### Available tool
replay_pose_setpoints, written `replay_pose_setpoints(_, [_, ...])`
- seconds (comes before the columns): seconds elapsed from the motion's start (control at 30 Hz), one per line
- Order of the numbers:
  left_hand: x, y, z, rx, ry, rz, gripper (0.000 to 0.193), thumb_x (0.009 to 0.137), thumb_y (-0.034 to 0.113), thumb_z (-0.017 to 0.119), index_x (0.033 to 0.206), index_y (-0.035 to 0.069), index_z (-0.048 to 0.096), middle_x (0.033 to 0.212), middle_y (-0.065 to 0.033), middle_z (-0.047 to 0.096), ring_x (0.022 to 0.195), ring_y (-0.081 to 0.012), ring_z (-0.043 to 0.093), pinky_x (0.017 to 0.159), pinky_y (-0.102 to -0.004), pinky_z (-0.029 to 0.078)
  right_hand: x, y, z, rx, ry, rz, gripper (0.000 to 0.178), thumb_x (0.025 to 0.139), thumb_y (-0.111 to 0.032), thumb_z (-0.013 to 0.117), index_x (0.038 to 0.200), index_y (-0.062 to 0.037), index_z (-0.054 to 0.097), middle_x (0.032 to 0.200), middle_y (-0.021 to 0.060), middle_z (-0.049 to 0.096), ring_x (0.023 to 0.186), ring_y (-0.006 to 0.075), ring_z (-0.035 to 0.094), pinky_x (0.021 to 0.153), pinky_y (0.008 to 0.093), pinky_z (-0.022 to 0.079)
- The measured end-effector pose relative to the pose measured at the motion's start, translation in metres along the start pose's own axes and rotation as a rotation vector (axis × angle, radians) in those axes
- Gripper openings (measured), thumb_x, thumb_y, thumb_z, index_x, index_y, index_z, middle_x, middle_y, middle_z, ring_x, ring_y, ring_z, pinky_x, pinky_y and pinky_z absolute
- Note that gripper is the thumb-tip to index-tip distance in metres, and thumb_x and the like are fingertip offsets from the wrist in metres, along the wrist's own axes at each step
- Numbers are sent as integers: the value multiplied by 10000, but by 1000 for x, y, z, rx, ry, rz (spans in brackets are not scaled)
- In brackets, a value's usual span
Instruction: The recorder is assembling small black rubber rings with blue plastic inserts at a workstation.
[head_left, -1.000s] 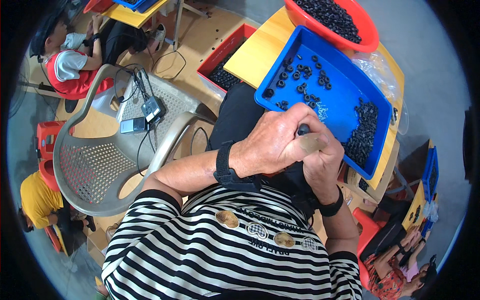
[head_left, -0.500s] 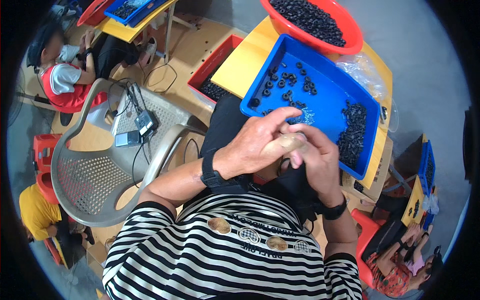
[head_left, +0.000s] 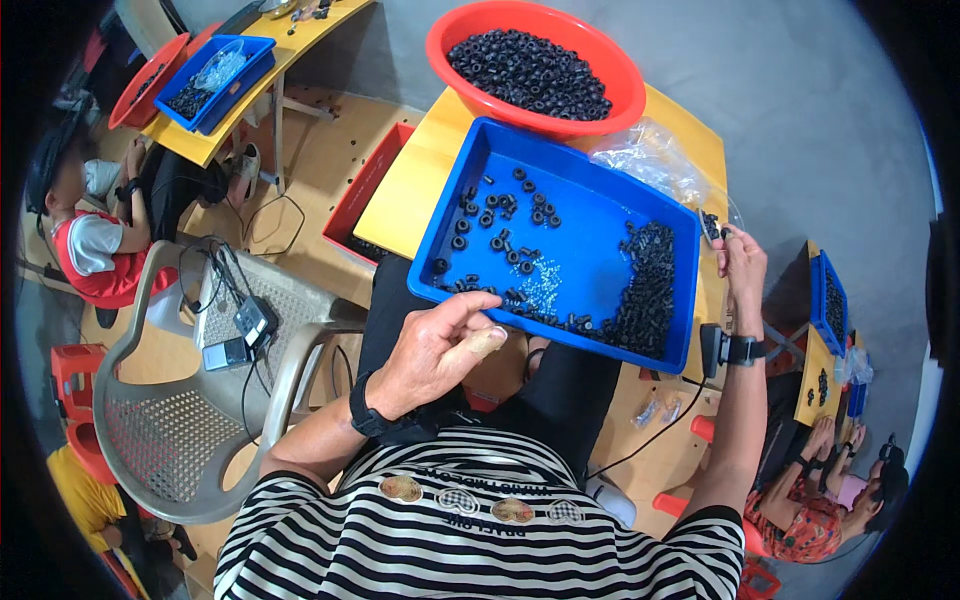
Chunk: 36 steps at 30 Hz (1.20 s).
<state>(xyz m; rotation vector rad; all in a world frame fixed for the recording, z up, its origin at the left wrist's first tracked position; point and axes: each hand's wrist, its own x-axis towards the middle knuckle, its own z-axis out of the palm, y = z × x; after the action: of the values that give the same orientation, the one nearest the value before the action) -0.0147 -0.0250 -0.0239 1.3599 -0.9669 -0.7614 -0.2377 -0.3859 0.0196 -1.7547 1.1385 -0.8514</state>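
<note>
My left hand (head_left: 440,352) is held in front of the near left edge of a blue tray (head_left: 570,215), fingers curled in and the thumb covered by a tan wrap. Whatever lies inside that grip is hidden. Beyond the tray's right edge, my right hand (head_left: 742,268) has its fingertips pinched at a small black part (head_left: 724,233), beside a little group of dark pieces (head_left: 711,226). In the tray, black ring-shaped parts (head_left: 497,205) are scattered at the left. Small clear pieces (head_left: 541,287) lie near the front, and a heap of small black parts (head_left: 645,285) fills the right side.
Behind the tray, a red basin (head_left: 440,60) full of black rings stands on the yellow table (head_left: 400,205), with a clear plastic bag (head_left: 655,165) beside it. A grey chair (head_left: 165,440) holding cabled devices (head_left: 228,354) is to my left. Other people sit at tables on both sides.
My hands were together over the tray's near edge. They have parted: the right reached out past the tray's right side, while the left drew back to the left. The view has shifted too.
</note>
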Motion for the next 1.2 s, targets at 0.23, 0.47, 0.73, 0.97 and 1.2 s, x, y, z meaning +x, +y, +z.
replay_pose_setpoints(0.23, [7,-2,2,-18,52,-45,289,840,84,645,1090,-38,564,732,-24,621,629,-47,564,573,-204,462,43,29,-13,-342,147,-90,226,861,-143,573,1019,13,617,695,-12,590,516,29,458,441,177,347])
replay_pose_setpoints(0.47, [8,-2,-7,99,-7,-28,222,863,63,612,1065,-24,589,776,-16,628,683,-43,570,612,-201,482,5,-26,28,-248,-113,-113,194,838,-102,635,1007,-9,628,771,-30,601,619,36,480,541,197,398])
replay_pose_setpoints(0.73, [6,-6,-9,54,-14,-12,198,858,84,633,1022,-23,605,728,4,595,657,-32,527,588,-200,447,-73,-72,121,-425,-783,-273,206,755,-70,700,945,-25,633,758,57,628,669,111,580,633,255,480])
replay_pose_setpoints(0.97, [5,-5,-13,59,9,26,177,851,74,636,1000,-20,612,704,-1,594,649,-35,532,590,-204,456,-76,-67,164,-481,-797,-694,178,740,-54,648,915,-23,636,826,166,624,756,324,616,674,388,490])
replay_pose_setpoints(1.2, [9,0,-21,121,-7,44,172,846,83,642,986,-13,619,682,0,582,633,-37,530,584,-208,459,-69,-67,176,-531,-810,-727,124,742,-77,642,857,-32,636,781,154,605,724,319,604,649,394,482])
